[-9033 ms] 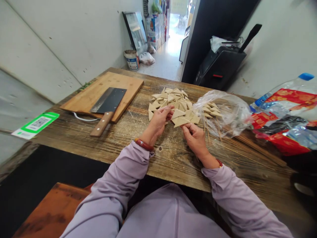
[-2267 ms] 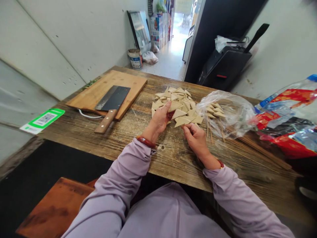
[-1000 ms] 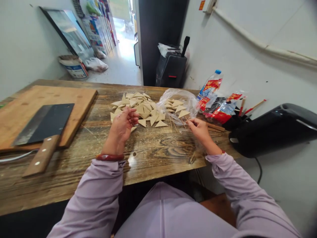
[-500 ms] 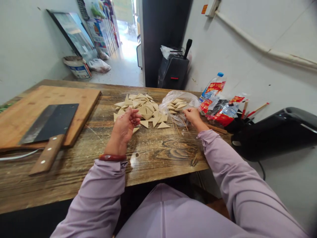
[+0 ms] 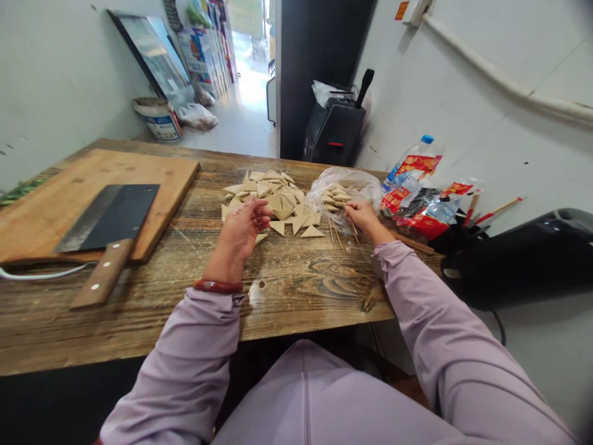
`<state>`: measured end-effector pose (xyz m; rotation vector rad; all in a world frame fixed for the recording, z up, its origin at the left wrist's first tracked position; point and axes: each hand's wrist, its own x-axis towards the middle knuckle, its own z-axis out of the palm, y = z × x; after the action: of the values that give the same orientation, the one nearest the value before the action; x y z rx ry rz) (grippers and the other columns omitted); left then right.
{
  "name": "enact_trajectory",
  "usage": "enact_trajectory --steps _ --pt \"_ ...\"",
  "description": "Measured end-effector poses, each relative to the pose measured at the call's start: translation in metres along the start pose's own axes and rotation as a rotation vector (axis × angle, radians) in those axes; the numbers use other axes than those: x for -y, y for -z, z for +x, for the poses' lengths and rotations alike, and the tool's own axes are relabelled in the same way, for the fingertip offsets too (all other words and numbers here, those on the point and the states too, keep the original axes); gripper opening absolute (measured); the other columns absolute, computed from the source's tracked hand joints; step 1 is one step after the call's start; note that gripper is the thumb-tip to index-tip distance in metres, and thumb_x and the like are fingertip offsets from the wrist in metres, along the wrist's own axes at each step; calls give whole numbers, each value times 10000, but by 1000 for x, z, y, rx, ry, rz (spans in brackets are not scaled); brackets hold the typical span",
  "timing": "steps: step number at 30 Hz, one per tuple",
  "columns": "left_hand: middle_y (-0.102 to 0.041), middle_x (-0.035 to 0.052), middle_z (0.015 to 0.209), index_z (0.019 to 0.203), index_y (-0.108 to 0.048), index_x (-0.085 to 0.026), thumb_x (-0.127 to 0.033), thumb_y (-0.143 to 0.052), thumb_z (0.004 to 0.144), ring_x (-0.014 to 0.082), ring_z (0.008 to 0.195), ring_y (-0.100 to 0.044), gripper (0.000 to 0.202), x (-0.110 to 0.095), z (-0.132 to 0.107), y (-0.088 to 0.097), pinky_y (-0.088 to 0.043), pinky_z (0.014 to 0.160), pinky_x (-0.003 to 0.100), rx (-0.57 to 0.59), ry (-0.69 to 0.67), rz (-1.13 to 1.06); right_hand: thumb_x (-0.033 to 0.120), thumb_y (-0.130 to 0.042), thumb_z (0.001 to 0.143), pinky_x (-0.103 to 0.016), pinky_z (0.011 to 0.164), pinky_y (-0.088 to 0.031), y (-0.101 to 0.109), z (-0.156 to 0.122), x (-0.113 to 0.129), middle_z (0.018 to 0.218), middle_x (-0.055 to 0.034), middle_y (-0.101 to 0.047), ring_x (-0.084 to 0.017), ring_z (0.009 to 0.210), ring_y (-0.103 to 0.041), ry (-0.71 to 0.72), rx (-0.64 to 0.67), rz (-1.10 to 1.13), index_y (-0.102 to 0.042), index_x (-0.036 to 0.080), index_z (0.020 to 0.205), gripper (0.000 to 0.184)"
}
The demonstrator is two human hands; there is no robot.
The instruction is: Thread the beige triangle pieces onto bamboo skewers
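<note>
My left hand [image 5: 241, 238] is open, palm up with fingers curled, and holds nothing. It rests just in front of a loose pile of thin beige triangular dough pieces [image 5: 273, 198]. My right hand [image 5: 364, 216] sits at the edge of a transparent plastic bag [image 5: 356, 188], pinching what looks like a thin bamboo skewer [image 5: 353, 228]. Inside the bag lie more triangular pieces [image 5: 334, 196], with several skewers poking out toward the table.
The rough wooden table [image 5: 296, 296] holds a bamboo cutting board [image 5: 106, 179] with a cleaver [image 5: 109, 213] at left. A plastic bottle [image 5: 412, 164] and red packets [image 5: 417, 222] stand at right, beside a black appliance [image 5: 519, 259].
My hands have moved apart: the left has left the triangles and lies open, and the right has shifted to the bag. My head has turned right, showing more of the table and wall.
</note>
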<state>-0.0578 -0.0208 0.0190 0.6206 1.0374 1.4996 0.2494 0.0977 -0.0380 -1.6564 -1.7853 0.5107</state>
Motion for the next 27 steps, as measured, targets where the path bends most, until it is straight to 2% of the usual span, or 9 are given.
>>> enact_trajectory --steps 6,11,14,18,23,27 --pt "-646 3 632 862 -664 -121 -372 -642 888 61 495 -570 254 2 3 5 -469 519 167 -66 -49 -15 215 -562 818 -276 666 -428 -1 -3 12 699 -63 -740 -184 679 -627 56 4 -128 -796 159 796 241" --pt "-635 2 632 844 -667 -121 -293 -620 892 56 498 -564 185 5 4 8 -467 521 166 -66 -70 -36 263 -552 866 -332 762 -479 6 -16 18 878 -115 -779 -236 809 -673 119 -64 -176 -801 160 927 276" --pt "-635 -1 637 853 -669 -132 -274 -624 887 58 504 -564 153 6 5 7 -466 521 163 -30 -51 -6 296 -532 899 -356 800 -506 18 -31 18 998 -124 -779 -245 867 -694 221 -122 -160 -786 158 1033 319" --pt "-633 -1 639 862 -670 -127 -264 -608 902 62 510 -557 155 5 4 4 -467 523 173 -7 -41 31 291 -519 920 -353 858 -506 45 -57 8 1043 -106 -774 -247 966 -698 317 -114 -236 -779 179 1038 307" --pt "-640 8 649 835 -675 -142 -259 -618 902 67 518 -551 147 5 0 -1 -455 522 187 25 -10 55 272 -530 918 -348 803 -501 75 -89 -14 1018 -108 -761 -255 932 -689 273 -28 -410 -770 186 1034 279" --pt "-649 14 658 822 -682 -149 -252 -634 883 70 525 -559 129 7 -3 -2 -464 528 186 31 3 78 265 -528 920 -340 817 -491 78 -111 -27 1021 -106 -739 -243 948 -672 313 85 -405 -754 188 1004 253"
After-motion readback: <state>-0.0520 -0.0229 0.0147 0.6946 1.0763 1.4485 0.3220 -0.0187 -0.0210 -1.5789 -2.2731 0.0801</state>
